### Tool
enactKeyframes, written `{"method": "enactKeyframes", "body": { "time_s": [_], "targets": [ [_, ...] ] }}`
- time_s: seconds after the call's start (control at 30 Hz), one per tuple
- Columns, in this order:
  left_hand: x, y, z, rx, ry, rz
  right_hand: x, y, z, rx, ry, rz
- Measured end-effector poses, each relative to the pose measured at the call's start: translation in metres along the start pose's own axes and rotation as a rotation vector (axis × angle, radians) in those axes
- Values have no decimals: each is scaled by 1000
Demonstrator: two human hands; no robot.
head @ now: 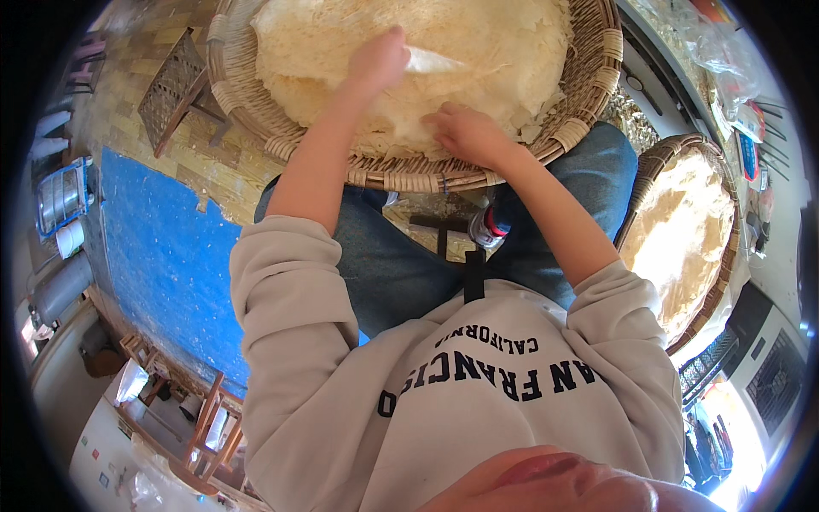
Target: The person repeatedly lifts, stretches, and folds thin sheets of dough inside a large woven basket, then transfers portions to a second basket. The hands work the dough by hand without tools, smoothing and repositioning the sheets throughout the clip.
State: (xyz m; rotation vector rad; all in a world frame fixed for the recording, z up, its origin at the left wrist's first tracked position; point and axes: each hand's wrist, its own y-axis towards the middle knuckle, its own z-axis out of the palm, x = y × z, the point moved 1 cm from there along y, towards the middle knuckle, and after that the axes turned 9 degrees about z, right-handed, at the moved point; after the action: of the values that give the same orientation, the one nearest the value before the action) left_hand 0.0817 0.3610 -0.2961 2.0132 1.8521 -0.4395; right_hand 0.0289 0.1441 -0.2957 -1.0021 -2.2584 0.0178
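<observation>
A broad round wicker basket (441, 181) lies before me at knee height, holding a layered heap of thin pale-yellow sheets (499, 96) with ragged, flaky edges. The exact foodstuff or material cannot be settled. Over the heap's middle, my left hand (379, 63) is closed and slightly blurred, apparently on the edge of a sheet; a bright white raised flap (435, 62) shows just right of it. Closer to me, my right hand (470, 133) rests with bent fingers on the near part of the heap. Its fingertips touch the sheets, but whether they pinch one is unclear.
A second wicker basket (723, 256), lined with shiny sunlit sheeting, stands to my right. At left are a wooden chair with a woven panel (169, 93) and a blue floor covering (173, 249). A grey gas cylinder (61, 288) and wooden stools (214, 429) stand farther left.
</observation>
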Motion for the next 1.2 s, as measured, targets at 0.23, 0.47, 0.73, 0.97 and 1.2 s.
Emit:
{"method": "enactKeyframes", "body": {
  "time_s": [0.23,0.47,0.73,0.97,1.2],
  "targets": [
    [0,18,-50,-296,-100,98,1,15,7,-83,75,30],
    [-17,-20,-54,-189,150,221,35,74,5,-431,114,-156],
    [-20,-74,-15,794,182,205,46,157,-10,-372,-348,-250],
    [-10,-83,-14,728,153,128,51,225,-36,288,-293,-190],
    [4,-59,-20,770,-151,-63,41,270,-116,-87,-373,-211]
  ]
}}
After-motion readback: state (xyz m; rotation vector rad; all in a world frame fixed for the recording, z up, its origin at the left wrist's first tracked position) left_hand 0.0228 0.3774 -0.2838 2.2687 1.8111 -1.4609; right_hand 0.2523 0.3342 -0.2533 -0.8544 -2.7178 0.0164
